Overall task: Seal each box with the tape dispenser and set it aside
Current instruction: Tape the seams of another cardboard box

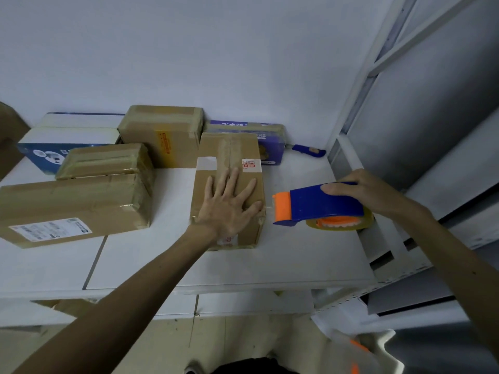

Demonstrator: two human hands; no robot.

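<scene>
Head: four brown boxes (pixel 229 149), one tape dispenser (pixel 318 205), left hand (pixel 229 209), right hand (pixel 371 195)

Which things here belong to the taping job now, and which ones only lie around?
In use: brown box under the left hand; tape dispenser in the right hand.
Lying about: blue knife; purple box; blue-and-white boxes.

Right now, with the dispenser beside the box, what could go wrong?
The thumb of the left hand lies at the right edge of the box, close to the orange cutter end of the tape dispenser, and could get nicked. The right hand holds the dispenser near the table edge; set down there, it might fall.
</scene>
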